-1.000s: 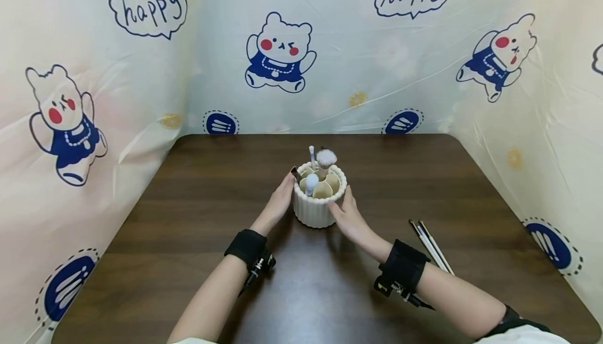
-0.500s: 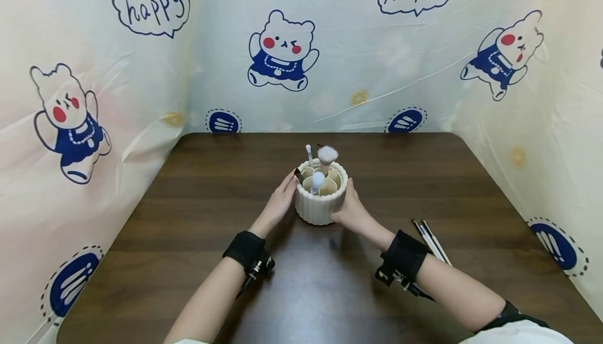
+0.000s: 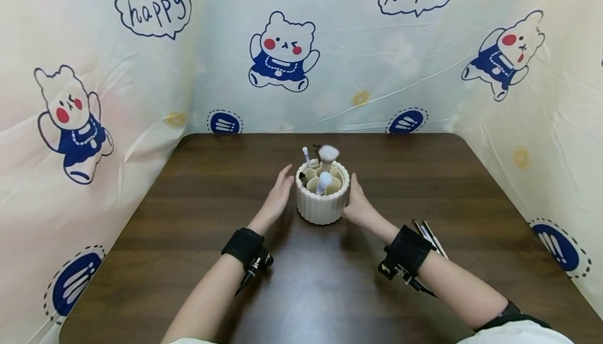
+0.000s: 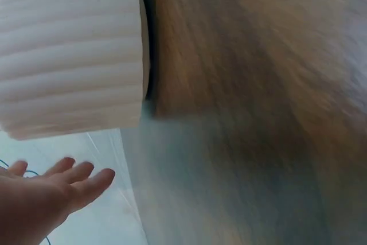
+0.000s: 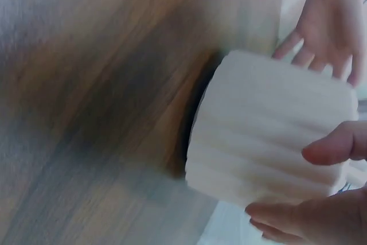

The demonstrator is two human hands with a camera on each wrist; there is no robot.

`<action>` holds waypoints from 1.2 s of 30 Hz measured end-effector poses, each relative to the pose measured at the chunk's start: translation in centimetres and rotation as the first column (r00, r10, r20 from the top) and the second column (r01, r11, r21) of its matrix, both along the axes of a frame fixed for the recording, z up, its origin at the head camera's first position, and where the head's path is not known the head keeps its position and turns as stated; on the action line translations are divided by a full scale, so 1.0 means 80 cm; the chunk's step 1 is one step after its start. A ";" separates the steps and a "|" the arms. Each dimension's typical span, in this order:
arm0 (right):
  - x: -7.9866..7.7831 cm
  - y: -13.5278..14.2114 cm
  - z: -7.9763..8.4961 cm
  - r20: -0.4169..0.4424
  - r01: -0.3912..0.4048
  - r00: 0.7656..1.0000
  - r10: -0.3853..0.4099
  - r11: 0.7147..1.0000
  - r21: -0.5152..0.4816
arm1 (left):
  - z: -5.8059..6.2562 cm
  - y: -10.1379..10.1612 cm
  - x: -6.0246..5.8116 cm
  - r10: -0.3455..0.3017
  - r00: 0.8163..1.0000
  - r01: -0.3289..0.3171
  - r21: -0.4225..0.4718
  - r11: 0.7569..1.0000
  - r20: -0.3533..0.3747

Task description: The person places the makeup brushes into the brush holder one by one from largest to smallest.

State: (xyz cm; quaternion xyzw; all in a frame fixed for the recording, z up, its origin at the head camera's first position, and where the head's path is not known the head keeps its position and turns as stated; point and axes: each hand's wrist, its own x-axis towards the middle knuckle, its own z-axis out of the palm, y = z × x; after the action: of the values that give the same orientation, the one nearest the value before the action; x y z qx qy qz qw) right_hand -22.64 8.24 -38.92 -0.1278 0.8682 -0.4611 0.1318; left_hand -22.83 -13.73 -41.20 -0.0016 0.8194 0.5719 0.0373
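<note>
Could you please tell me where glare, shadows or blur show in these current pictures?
Head view: pale glare on the dark brown wood-grain table, soft shadows near the white, ribbed, cylindrical holder; left wrist view: table grain smeared, the holder's ribs clearer; right wrist view: table likewise blurred, ribs soft and faint.

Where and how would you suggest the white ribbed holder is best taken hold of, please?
Probably by the outer wall of the white ribbed holder, coming from left and right together at about mid-height. It stands upright and is round, so opposite sides offer balanced support, while the brushes sticking out of its top make an approach from above awkward.
</note>
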 end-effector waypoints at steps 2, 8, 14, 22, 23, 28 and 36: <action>0.008 -0.002 0.000 -0.008 0.023 1.000 -0.023 1.000 -0.001 | 0.000 0.004 -0.004 -0.009 1.000 0.009 -0.001 1.000 -0.010; 0.034 -0.015 -0.002 -0.015 0.042 0.999 -0.044 0.995 -0.085 | -0.001 0.014 -0.013 -0.053 0.998 0.053 0.009 0.999 -0.032; 0.044 -0.024 -0.003 -0.018 0.016 1.000 -0.018 0.995 -0.102 | -0.004 0.016 -0.015 -0.055 0.997 0.054 -0.006 0.999 -0.054; 0.033 -0.022 -0.003 0.024 0.021 1.000 -0.019 0.996 -0.089 | -0.003 0.020 -0.007 0.003 1.000 -0.003 -0.009 1.000 -0.006; 0.031 -0.023 -0.003 0.026 0.023 0.999 -0.021 0.996 -0.091 | -0.003 0.019 -0.006 0.011 1.000 -0.011 -0.007 1.000 -0.002; 0.021 -0.022 -0.001 0.035 0.044 0.999 -0.041 0.995 -0.089 | -0.004 0.018 0.004 0.033 0.999 -0.033 0.003 0.999 -0.019; 0.011 -0.022 -0.004 0.050 0.044 0.998 -0.039 0.995 -0.089 | -0.001 0.014 0.009 0.042 0.997 -0.039 0.047 0.998 -0.069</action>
State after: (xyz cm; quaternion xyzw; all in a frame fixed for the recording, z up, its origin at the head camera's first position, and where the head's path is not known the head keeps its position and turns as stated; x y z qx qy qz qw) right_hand -21.80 6.48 -39.22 -0.1042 0.8456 -0.5051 0.1374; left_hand -22.15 -12.61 -41.30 0.0028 0.8068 0.5908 -0.0028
